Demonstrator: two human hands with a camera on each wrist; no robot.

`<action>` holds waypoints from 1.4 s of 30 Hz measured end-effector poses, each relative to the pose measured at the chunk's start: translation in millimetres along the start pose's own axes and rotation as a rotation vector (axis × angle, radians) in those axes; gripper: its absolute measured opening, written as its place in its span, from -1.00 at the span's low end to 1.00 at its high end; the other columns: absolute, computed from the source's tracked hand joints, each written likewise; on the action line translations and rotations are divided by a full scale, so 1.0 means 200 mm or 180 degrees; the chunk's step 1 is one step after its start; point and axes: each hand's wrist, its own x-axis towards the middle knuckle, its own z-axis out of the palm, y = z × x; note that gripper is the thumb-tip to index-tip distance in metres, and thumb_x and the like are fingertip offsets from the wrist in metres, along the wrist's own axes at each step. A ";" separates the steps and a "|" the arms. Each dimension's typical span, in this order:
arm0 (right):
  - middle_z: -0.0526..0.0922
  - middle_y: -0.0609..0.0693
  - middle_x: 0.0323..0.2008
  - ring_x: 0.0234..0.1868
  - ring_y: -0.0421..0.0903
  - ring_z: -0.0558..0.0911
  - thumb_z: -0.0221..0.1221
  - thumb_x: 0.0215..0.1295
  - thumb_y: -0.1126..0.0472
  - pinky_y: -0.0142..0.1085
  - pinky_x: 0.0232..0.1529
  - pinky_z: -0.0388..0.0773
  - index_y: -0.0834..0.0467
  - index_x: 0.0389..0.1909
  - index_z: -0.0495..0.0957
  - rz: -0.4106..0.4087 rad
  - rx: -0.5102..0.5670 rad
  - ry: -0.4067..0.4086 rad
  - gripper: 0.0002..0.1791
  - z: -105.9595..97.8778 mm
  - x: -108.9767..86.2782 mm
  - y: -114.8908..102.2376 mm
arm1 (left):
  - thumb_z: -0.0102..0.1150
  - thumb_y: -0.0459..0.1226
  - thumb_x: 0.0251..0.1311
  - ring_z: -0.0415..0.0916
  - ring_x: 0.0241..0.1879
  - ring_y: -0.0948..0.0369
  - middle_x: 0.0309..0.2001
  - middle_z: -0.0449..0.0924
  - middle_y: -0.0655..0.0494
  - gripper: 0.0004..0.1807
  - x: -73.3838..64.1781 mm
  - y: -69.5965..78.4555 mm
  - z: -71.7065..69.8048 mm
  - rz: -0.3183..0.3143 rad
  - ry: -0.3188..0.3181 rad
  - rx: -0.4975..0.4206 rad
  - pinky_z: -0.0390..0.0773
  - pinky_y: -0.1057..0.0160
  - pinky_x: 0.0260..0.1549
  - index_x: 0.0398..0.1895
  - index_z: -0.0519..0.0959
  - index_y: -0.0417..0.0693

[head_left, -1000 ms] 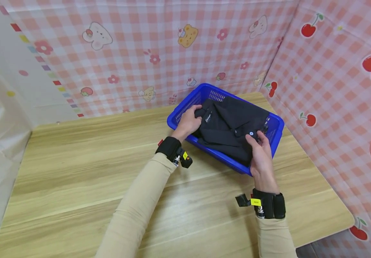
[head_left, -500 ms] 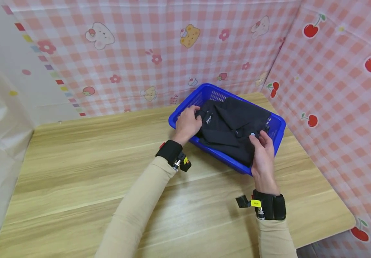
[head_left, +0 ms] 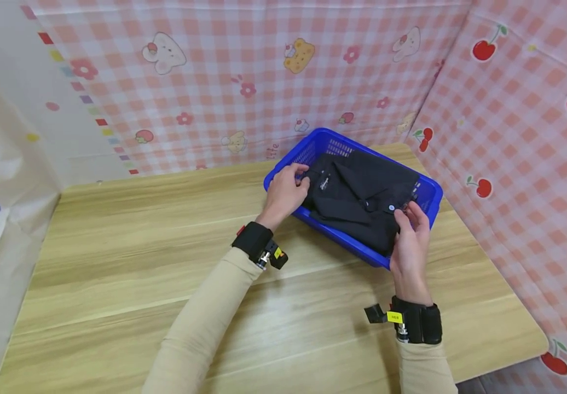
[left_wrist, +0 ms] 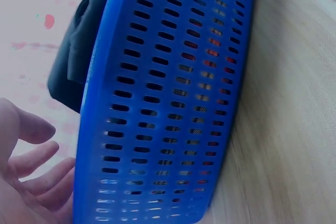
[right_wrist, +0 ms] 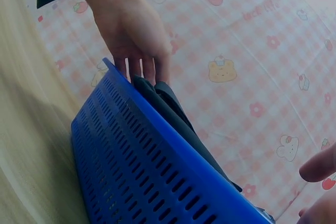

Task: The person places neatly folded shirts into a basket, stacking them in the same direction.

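A folded black shirt (head_left: 377, 178) with a pale script label and one white button lies in a blue plastic basket (head_left: 335, 235). At the basket's left end my left hand (head_left: 285, 194) reaches over the rim, fingers loosely bent beside the shirt's collar. The left wrist view has that hand's thumb and fingers (left_wrist: 39, 156) apart, with nothing between them. My right hand (head_left: 411, 246) hovers at the front right corner, thumb and fingers spread near the shirt's edge. In the right wrist view its thumb (right_wrist: 317, 166) stands away from the cloth.
The basket stands on a wood-grain table (head_left: 140, 246), towards the back right. A pink checked cloth wall (head_left: 214, 71) rises behind, and a cherry-print one (head_left: 510, 137) on the right. Each wrist wears a black strap with a small camera (head_left: 277, 255).
The head view has shifted slightly. Relative to the basket, my hands have moved a little apart: the left towards the left end, the right outward from the shirt. Shirt and basket look unchanged.
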 end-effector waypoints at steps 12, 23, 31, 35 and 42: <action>0.31 -0.08 0.23 0.20 -0.23 0.32 0.05 0.56 0.29 -0.36 0.19 0.26 0.13 0.38 0.30 -0.0110 0.0172 -0.0035 -0.56 0.00 -0.05 0.01 | 0.15 -0.28 0.47 0.60 0.01 0.07 0.20 0.63 -0.08 -0.65 -0.08 -0.02 -0.10 0.0133 -0.0080 -0.0543 0.59 0.09 0.02 0.25 0.60 -0.16; 0.33 -0.05 0.24 0.40 -0.07 0.31 0.06 0.52 0.34 -0.19 0.49 0.28 0.20 0.41 0.30 -0.0279 0.0175 -0.0066 -0.51 -0.01 -0.10 -0.01 | 0.17 -0.24 0.47 0.61 0.03 0.11 0.21 0.62 0.01 -0.67 -0.21 -0.01 -0.17 0.0102 -0.0058 -0.0964 0.63 0.13 -0.01 0.22 0.62 -0.09; 0.37 0.02 0.29 0.44 0.01 0.33 0.05 0.53 0.38 -0.29 0.45 0.33 0.28 0.42 0.28 -0.0420 0.0163 -0.0192 -0.51 -0.01 -0.14 -0.01 | 0.15 -0.28 0.47 0.62 0.04 0.09 0.22 0.62 -0.07 -0.65 -0.31 -0.01 -0.24 0.0217 -0.0103 -0.1161 0.60 0.11 0.06 0.24 0.60 -0.18; 0.43 0.02 0.27 0.45 0.04 0.33 0.04 0.52 0.42 -0.37 0.43 0.32 0.26 0.37 0.32 -0.0584 0.0091 -0.0280 -0.55 0.00 -0.16 -0.01 | 0.13 -0.27 0.48 0.62 0.06 0.08 0.23 0.61 -0.06 -0.64 -0.36 -0.02 -0.27 0.0281 -0.0127 -0.1169 0.60 0.11 0.10 0.25 0.59 -0.18; 0.53 0.07 0.26 0.42 0.08 0.38 0.05 0.51 0.45 -0.39 0.39 0.37 0.30 0.38 0.36 -0.0964 -0.0037 -0.0479 -0.54 0.00 -0.18 0.03 | 0.14 -0.31 0.48 0.62 0.06 0.07 0.18 0.64 -0.07 -0.67 -0.43 -0.04 -0.31 0.0435 -0.0099 -0.1135 0.62 0.11 0.08 0.23 0.59 -0.21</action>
